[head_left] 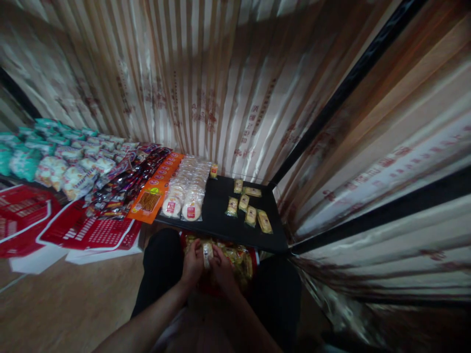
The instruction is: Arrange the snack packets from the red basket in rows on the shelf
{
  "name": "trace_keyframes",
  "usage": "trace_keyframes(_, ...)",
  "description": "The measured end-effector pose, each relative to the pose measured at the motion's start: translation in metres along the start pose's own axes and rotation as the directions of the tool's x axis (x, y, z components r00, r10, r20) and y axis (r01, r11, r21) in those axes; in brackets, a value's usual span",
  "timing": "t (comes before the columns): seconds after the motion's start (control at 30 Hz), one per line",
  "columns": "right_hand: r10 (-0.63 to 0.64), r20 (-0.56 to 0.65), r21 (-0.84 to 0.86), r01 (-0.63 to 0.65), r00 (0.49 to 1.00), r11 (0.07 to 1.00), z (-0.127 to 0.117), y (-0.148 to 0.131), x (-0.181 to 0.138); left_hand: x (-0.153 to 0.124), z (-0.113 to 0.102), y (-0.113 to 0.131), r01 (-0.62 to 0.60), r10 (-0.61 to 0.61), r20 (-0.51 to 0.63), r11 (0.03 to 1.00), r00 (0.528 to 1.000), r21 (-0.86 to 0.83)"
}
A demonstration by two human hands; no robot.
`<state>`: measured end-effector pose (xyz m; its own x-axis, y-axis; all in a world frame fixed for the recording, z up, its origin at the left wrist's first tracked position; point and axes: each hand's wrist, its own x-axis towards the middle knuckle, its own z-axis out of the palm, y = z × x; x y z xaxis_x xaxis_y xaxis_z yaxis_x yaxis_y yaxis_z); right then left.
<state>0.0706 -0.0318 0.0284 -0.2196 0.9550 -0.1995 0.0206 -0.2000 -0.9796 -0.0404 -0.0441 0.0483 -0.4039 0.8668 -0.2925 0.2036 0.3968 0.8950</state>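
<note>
Between my legs, my left hand (193, 264) and my right hand (221, 267) are both closed on one small wrapped snack (207, 254), one at each side of it. Below and behind it is a red container (256, 256) filled with similar yellow-wrapped snacks (239, 260). Past my hands, several loose wrapped snacks (250, 215) lie scattered on the right part of the black shelf (217, 211). One more small packet (214, 170) stands at the shelf's back edge.
Left along the shelf are round crackers in clear packs (191, 208), an orange snack bag (149, 196), dark shiny packets (117, 193), and white and teal bags (25, 159). Red printed boxes (95, 230) lie below. Black posts (331, 108) and pleated printed sheeting (235, 88) border the shelf.
</note>
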Motion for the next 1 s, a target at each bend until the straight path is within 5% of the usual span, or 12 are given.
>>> trace_keyframes(0.37, -0.144, -0.060, 0.042, 0.146, 0.988, 0.988, -0.012, -0.035, 0.008, 0.001, -0.005, 0.037, -0.058, 0.074, 0.051, 0.964, 0.996, -0.258)
trace_keyframes(0.53, -0.284, -0.118, -0.251, 0.248, 0.952, 0.936, -0.023, -0.058, 0.006, -0.009, -0.012, 0.061, -0.125, 0.177, 0.129, 0.935, 0.976, -0.333)
trace_keyframes(0.63, -0.383, -0.125, -0.353, 0.319, 0.915, 0.880, -0.027, -0.073, 0.004, -0.016, -0.011, 0.065, -0.241, 0.274, 0.078, 0.926, 0.958, -0.291)
trace_keyframes(0.8, -0.367, -0.201, -0.294, 0.302, 0.908, 0.907, -0.026, -0.082, 0.004, -0.018, -0.008, 0.061, -0.559, 0.559, -0.031, 0.825, 0.829, -0.079)
trace_keyframes(1.0, -0.195, -0.195, 0.147, 0.225, 0.961, 0.963, -0.023, -0.078, 0.009, -0.020, -0.010, 0.059, -0.771, 0.773, 0.041, 0.625, 0.634, 0.124)
